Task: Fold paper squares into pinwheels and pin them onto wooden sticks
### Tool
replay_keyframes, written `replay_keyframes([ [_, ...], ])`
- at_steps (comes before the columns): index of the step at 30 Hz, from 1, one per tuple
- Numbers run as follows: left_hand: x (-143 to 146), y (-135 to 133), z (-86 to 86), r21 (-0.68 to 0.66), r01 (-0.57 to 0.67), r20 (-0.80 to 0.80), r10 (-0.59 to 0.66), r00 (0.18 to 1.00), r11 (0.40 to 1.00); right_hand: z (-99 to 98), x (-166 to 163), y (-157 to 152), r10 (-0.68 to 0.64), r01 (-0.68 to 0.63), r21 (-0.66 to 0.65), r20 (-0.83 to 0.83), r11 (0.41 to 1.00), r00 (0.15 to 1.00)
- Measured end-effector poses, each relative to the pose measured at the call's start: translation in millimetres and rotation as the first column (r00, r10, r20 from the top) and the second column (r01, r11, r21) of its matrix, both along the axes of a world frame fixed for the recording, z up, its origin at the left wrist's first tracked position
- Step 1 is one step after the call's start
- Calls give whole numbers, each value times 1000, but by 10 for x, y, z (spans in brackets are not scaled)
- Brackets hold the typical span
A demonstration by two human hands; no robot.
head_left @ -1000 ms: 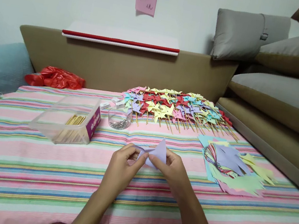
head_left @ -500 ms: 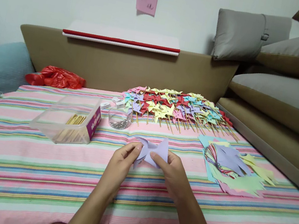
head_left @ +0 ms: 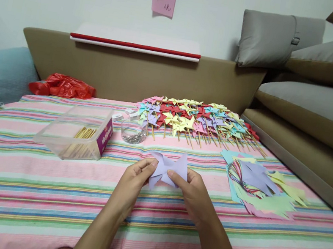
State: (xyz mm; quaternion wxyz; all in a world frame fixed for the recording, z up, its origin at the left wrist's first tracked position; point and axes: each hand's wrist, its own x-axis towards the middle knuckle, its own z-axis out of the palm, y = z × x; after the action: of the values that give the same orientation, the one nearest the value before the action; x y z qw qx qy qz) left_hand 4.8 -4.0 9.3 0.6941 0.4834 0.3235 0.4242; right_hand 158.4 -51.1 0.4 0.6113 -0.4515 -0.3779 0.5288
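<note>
A purple paper pinwheel (head_left: 163,168) is held up between my two hands, over the striped cloth (head_left: 44,193). My left hand (head_left: 138,175) pinches its left side with thumb and fingers. My right hand (head_left: 192,189) grips the right side, its thumb lying across the front near the middle. No stick shows on this pinwheel. Beyond my hands stands a clear round tub (head_left: 133,132) of small metal pins. To the right lies a pile of cut paper sheets (head_left: 259,183) in purple, green, yellow, pink and blue.
At left, a clear plastic box (head_left: 55,133) holds thin wooden sticks (head_left: 81,139). Many finished pinwheels (head_left: 183,121) on sticks lie at the back. A red plastic bag (head_left: 63,86) sits at back left. Grey cushions (head_left: 325,101) are stacked at right.
Both hands keep the same grip on the purple pinwheel, which has shifted only very slightly. Nothing else has visibly moved.
</note>
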Motion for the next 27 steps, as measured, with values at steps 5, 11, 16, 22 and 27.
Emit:
replay_keyframes([
  [5,-8,14,-4,-55,-13,33,15,999,998,9,7,-7,10,-10,3,-6,1000,1000],
  [11,-8,12,21,-99,-4,40,8,999,995,0,6,-13,19,-19,-1,-4,1000,1000],
  [16,-3,0,19,-2,-14,-25,14,1000,1000,-16,-10,11,-21,22,28,-22,999,1000],
  [22,63,-34,-3,131,-12,-119,28,992,991,-17,-56,24,-46,46,30,-16,998,999],
  [27,96,-51,-51,171,-63,-137,87,987,983,-43,-88,10,-51,51,-1,-24,999,998],
])
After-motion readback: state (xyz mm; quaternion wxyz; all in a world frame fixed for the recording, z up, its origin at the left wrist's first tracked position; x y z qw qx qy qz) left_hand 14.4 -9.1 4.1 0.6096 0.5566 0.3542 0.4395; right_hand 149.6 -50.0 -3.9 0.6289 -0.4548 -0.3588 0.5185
